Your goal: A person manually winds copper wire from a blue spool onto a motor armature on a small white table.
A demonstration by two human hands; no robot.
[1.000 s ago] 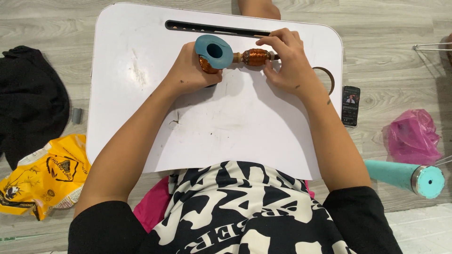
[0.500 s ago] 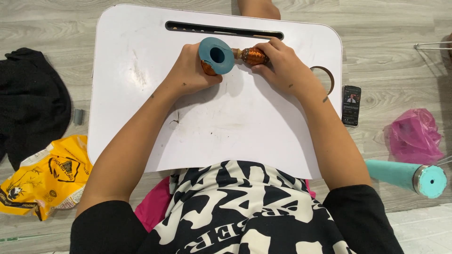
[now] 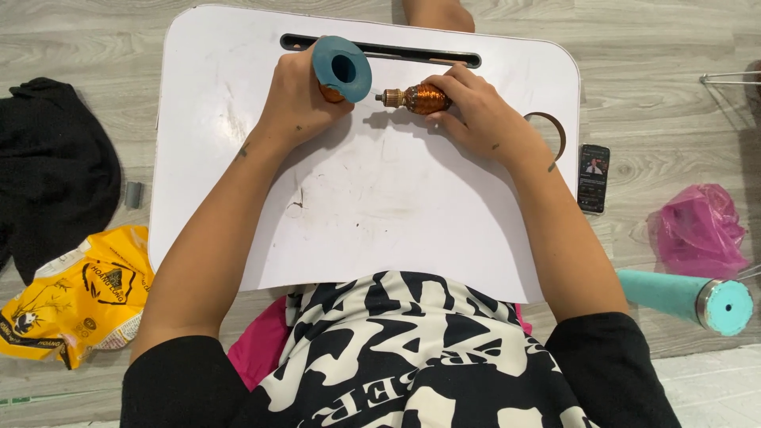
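holding: left hand [image 3: 297, 107] closed round a teal housing [image 3: 342, 70], its open end facing up
right hand [image 3: 483, 119]: fingers pinching a copper-wound rotor [image 3: 418, 98], shaft tip just short of the housing
spot: both at the far edge of the white lap desk [image 3: 380, 214], by its slot
around: phone [image 3: 594, 177], teal tube [image 3: 688, 297], yellow bag [image 3: 75, 297]
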